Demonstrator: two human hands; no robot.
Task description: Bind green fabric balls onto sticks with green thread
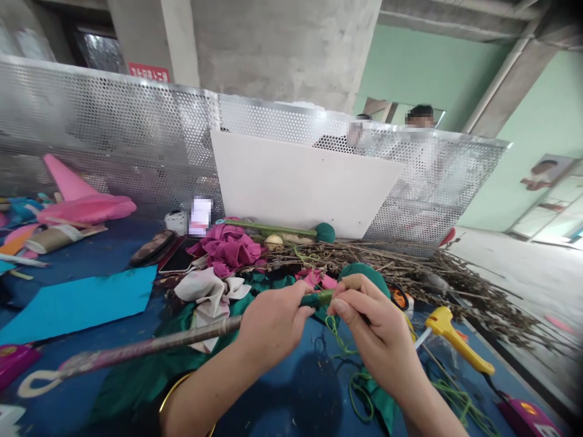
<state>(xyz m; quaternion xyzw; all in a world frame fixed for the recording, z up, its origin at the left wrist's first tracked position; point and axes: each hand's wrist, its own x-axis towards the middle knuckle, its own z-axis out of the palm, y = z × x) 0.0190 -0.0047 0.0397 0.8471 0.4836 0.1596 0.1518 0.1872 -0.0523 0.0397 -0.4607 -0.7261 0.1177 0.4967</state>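
My left hand (273, 321) is closed around a long wrapped stick (182, 338), which lies slantwise with a pale loop at its lower left end. Beyond my fingers, the stick carries green fabric and a band of light green cord (325, 297). My right hand (371, 315) pinches at this band, its fingertips close together on the cord. Loose green cord hangs below them and coils on the table. A dark green cloth-covered ball (363, 276) shows behind my right hand, at the stick's far end; their join is hidden.
A yellow glue gun (455, 340) lies at right, near a purple power socket (528, 417). Dried stalks (410, 261) stretch along the back. Magenta cloth (230, 247), a lit phone (200, 216) and blue sheet (82, 303) are left. A perforated metal screen (113, 121) stands behind, people beyond.
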